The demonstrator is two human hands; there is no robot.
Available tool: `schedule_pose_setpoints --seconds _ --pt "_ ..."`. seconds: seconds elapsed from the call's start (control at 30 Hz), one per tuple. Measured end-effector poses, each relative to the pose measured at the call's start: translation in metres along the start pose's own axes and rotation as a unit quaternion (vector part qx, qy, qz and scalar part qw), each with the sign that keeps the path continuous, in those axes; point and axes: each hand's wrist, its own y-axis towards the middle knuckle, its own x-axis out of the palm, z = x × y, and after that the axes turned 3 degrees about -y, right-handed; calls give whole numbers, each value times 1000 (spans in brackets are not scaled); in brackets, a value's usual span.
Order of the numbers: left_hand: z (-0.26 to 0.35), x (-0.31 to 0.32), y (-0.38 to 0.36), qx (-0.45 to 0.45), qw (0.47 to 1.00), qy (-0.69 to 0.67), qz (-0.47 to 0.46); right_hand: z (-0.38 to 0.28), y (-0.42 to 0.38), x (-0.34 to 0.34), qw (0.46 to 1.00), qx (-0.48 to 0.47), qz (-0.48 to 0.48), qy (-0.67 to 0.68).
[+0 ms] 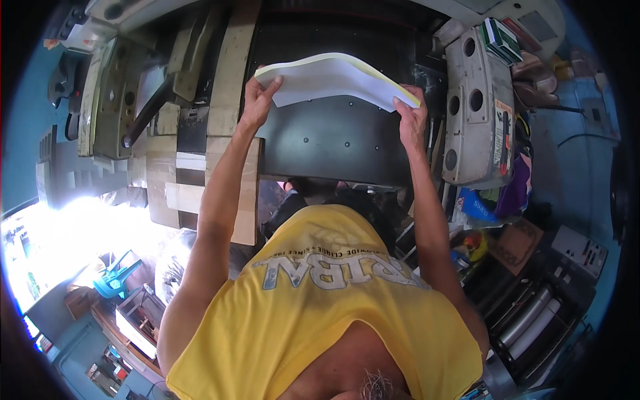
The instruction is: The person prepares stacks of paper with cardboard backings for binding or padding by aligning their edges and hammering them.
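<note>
A stack of paper (333, 79), white on its near face with a yellow edge along the top, spans between my two hands. My left hand (261, 95) grips its left end, thumb on the white face. At the right end, my right hand (411, 115) pinches the corner, thumb in front and fingers behind. The stack bows upward in the middle. Below it in view lies a dark metal machine bed (320, 150) dotted with small studs.
Wooden boards (230, 87) and a cardboard-like panel (247, 193) flank the bed on the left. A grey machine housing with round holes (467, 133) stands on the right, green-and-white boxes (500, 41) on top. A blue stool (117, 280) sits at lower left.
</note>
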Motion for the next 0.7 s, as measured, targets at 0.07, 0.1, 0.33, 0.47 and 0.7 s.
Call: schedule_pose_setpoints --seconds 0.07,0.1,0.33,0.47,0.7 --pt "6 5 3 3 1000 5 27 -2 3 -2 999 -29 6 -18" --pt "10 4 0 8 1000 8 25 -2 1 -2 1000 -21 10 16" --pt "10 9 -7 -9 995 97 2 23 -5 0 999 37 9 33" --pt "1 10 -5 3 995 99 16 21 -6 0 999 31 29 -4" --pt "13 15 24 -152 984 71 65 8 31 5 981 188 -26 43"
